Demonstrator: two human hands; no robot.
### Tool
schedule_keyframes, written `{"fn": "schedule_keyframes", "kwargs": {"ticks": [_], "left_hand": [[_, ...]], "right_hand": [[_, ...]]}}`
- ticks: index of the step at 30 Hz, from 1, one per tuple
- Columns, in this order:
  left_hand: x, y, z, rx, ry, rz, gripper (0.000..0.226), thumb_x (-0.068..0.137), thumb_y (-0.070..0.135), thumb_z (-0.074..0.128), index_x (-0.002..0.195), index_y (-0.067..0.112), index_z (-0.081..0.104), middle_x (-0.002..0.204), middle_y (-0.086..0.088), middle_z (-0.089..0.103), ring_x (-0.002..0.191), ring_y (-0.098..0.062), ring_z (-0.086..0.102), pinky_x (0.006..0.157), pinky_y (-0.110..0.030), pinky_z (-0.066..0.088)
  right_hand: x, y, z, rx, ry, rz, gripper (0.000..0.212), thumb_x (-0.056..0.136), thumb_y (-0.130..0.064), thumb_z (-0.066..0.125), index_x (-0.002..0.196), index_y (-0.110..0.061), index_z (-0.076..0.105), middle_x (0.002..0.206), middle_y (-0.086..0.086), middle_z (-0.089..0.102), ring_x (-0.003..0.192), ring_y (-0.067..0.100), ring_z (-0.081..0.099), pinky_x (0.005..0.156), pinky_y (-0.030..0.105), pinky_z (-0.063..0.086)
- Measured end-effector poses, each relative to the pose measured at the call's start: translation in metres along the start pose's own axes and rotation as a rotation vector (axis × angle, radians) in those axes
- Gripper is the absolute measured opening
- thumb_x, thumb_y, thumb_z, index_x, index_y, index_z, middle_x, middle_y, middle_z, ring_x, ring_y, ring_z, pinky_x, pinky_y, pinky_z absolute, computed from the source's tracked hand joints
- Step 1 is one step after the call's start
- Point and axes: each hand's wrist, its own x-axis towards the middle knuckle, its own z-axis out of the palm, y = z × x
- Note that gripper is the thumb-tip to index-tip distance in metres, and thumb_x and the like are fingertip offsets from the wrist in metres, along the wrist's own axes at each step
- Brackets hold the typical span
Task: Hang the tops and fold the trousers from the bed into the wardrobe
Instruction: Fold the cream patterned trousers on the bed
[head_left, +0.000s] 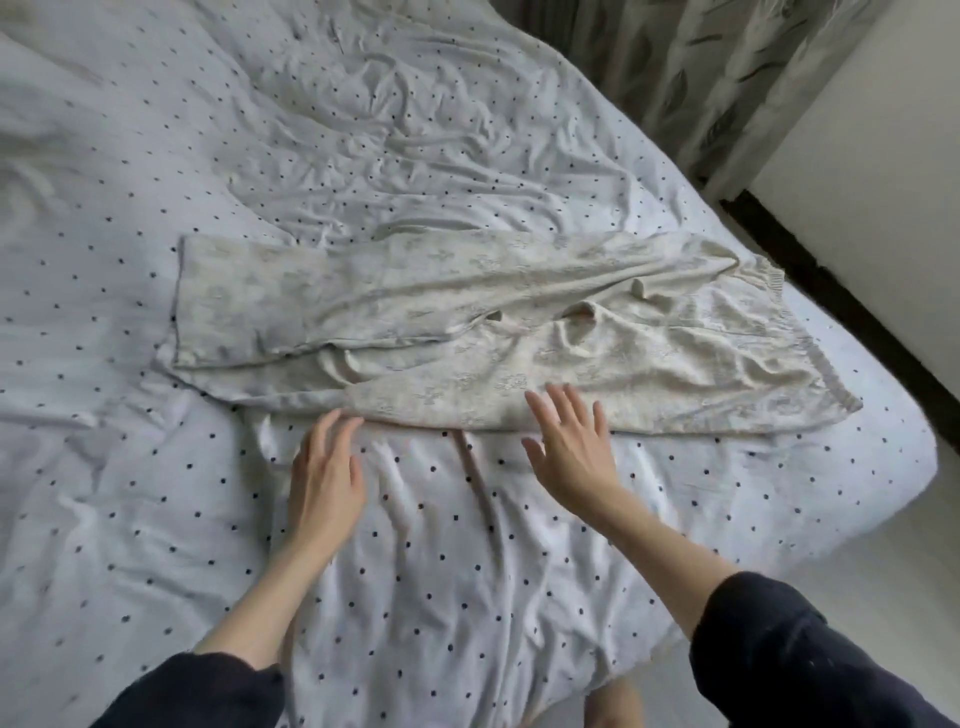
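Head view
Sleeves: dark sleeves (810, 670) pushed up the forearms, at the lower edge of the frame, nearest the camera.
Left hand: left hand (326, 467) extended over the bed, palm down, fingers straight and slightly spread; holds nothing. Fingertips lie at the near edge of the trousers; contact cannot be confirmed.
Right hand: right hand (571, 447) extended palm down, fingers straight and spread; holds nothing. Fingers overlap the near edge of the trousers; whether they press the cloth or hover cannot be told.
Trousers: pale beige trousers (467, 322) with a faint floral pattern, lying flat across the bed, crumpled. Waistband end toward the right edge of the bed, leg hems toward the left. One leg lies partly over the other.
Bed: bed (260, 182) covered by a white sheet with small dark dots, heavily creased. The trousers rest on its middle-right area.
Curtain: patterned curtain (691, 67) beyond the far right corner of the bed.
Wall: white wall (883, 130) at right, with a dark skirting strip along its base.
Floor: light floor (883, 545) beside the right edge of the bed.
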Motion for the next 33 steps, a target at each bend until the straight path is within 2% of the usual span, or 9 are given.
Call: {"fn": "schedule_keyframes", "kwargs": {"ticks": [6,9,13,15,18,25,28,30,33], "left_hand": [[0.058,-0.068,-0.013,0.08,-0.048,0.003,0.053,0.078,-0.012,0.056,0.126,0.008,0.056,0.144,-0.02,0.036,0.133,-0.039,0.031,0.107,-0.053,0.029],[0.069,-0.084,-0.022,0.119,0.011,0.042,0.027,0.076,-0.007,0.062,0.099,0.007,0.067,0.123,-0.017,0.058,0.12,-0.038,0.048,0.101,-0.052,0.033],[0.061,-0.085,-0.054,0.081,0.02,0.119,0.008,0.092,0.012,0.052,0.097,0.01,0.058,0.091,-0.006,0.069,0.089,-0.026,0.064,0.101,-0.044,0.03],[0.05,-0.081,-0.083,0.058,0.01,0.179,0.019,0.093,0.03,0.05,0.088,0.013,0.057,0.077,0.0,0.066,0.08,-0.026,0.064,0.089,-0.038,0.038],[0.035,-0.061,-0.129,0.047,-0.216,0.087,0.029,0.088,0.051,0.052,0.081,0.024,0.054,0.064,0.013,0.051,0.075,-0.021,0.055,0.063,-0.029,0.036],[0.003,-0.065,-0.166,0.222,-0.498,0.024,0.04,0.084,0.041,0.064,0.06,0.02,0.039,0.077,0.0,0.05,0.082,-0.022,0.055,0.06,-0.031,0.028],[-0.007,-0.076,-0.184,0.023,-0.522,-0.111,0.041,0.081,0.044,0.067,0.059,0.015,0.048,0.069,0.004,0.049,0.065,-0.019,0.05,0.058,-0.029,0.029],[-0.013,-0.08,-0.197,-0.24,-0.523,-0.161,0.052,0.075,0.052,0.069,0.047,0.022,0.036,0.05,0.01,0.032,0.049,-0.012,0.033,0.055,-0.029,0.022],[-0.025,-0.081,-0.216,-0.432,-0.45,-0.193,0.065,0.056,0.074,0.067,0.044,0.024,0.028,0.05,0.01,0.022,0.048,-0.009,0.022,0.054,-0.029,0.017]], "right_hand": [[0.056,-0.085,0.002,0.021,0.089,-0.181,0.05,0.1,-0.033,0.037,0.147,-0.02,0.025,0.153,0.002,0.023,0.145,0.021,0.007,0.116,0.047,-0.001],[0.075,-0.116,0.004,-0.069,0.012,-0.295,0.052,0.098,-0.039,0.038,0.146,-0.023,0.026,0.148,0.002,0.034,0.142,0.021,0.018,0.116,0.049,0.0],[0.079,-0.144,0.002,-0.12,-0.049,-0.343,0.056,0.095,-0.041,0.044,0.144,-0.02,0.026,0.136,0.006,0.046,0.129,0.026,0.038,0.114,0.047,0.014],[0.073,-0.153,-0.006,-0.109,-0.066,-0.37,0.056,0.093,-0.047,0.047,0.139,-0.018,0.035,0.132,0.005,0.05,0.123,0.025,0.045,0.105,0.041,0.027],[0.054,-0.161,-0.027,-0.12,-0.064,-0.435,0.038,0.092,-0.045,0.05,0.114,-0.015,0.056,0.114,0.003,0.058,0.106,0.022,0.054,0.089,0.035,0.034],[0.003,-0.148,-0.066,0.066,-0.111,-0.39,0.024,0.09,-0.028,0.059,0.092,-0.005,0.067,0.095,0.011,0.061,0.088,0.031,0.058,0.071,0.033,0.039],[-0.01,-0.146,-0.085,0.086,-0.164,-0.376,0.023,0.089,-0.026,0.061,0.088,-0.003,0.066,0.092,0.013,0.063,0.087,0.03,0.058,0.071,0.032,0.039],[-0.015,-0.146,-0.096,0.1,-0.207,-0.351,0.022,0.088,-0.029,0.063,0.084,-0.007,0.065,0.08,0.012,0.061,0.08,0.026,0.055,0.065,0.03,0.034],[-0.019,-0.147,-0.113,0.125,-0.366,-0.3,0.02,0.084,-0.038,0.067,0.08,-0.02,0.061,0.076,0.001,0.055,0.078,0.017,0.05,0.063,0.027,0.035]]}}
